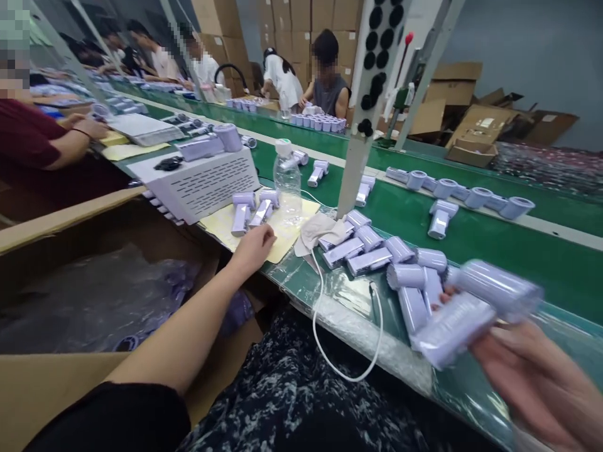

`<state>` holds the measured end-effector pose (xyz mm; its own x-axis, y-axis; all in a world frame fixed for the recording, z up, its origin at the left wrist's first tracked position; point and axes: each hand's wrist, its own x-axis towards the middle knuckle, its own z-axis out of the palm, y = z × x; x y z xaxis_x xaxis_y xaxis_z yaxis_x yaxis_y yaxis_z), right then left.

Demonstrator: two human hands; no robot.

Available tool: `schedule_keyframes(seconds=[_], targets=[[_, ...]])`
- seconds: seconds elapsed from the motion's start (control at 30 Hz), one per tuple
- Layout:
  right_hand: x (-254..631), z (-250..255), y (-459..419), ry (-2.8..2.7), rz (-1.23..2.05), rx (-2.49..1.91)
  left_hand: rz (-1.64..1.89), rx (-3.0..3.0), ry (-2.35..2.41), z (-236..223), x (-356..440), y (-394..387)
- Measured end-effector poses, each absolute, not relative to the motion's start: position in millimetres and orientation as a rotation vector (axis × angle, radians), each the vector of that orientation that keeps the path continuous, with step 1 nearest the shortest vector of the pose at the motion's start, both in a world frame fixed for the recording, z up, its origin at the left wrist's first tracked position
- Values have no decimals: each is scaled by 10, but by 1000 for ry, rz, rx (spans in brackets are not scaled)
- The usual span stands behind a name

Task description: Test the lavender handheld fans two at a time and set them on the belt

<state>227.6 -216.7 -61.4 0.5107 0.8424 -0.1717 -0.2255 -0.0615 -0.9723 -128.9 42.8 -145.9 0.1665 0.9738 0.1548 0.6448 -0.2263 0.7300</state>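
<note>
My right hand (522, 358) is closed around a lavender T-shaped device (455, 329), a round barrel on a flat, shiny handle, blurred by motion. Just left of it, a row of similar lavender devices (370, 260) lies along the bench edge. My left hand (254, 248) hangs over the near edge of a yellow sheet (282, 245), fingers curled together and nothing visible in them. Two more lavender devices (241, 213) lie on that sheet, just beyond the left hand. A white cable (316, 314) loops over the bench edge between my hands.
A clear plastic bottle (287, 182) stands behind the sheet, beside a white slotted box (202, 185). A metal post (355, 144) rises from the bench. Along the green conveyor (396, 220) sit more lavender parts. An open carton (61, 364) is at lower left. Co-workers sit around the line.
</note>
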Motion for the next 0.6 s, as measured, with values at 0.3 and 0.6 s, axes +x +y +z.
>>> schedule_keyframes(seconds=[0.3,0.6], targets=[[1397,-973,-1861,-522,1283,-1115,826,1137,561,-897,-591,-925],[1406,-884,-1998,-562,1001,-1183,717,1400,565,-922,-256,-1150]])
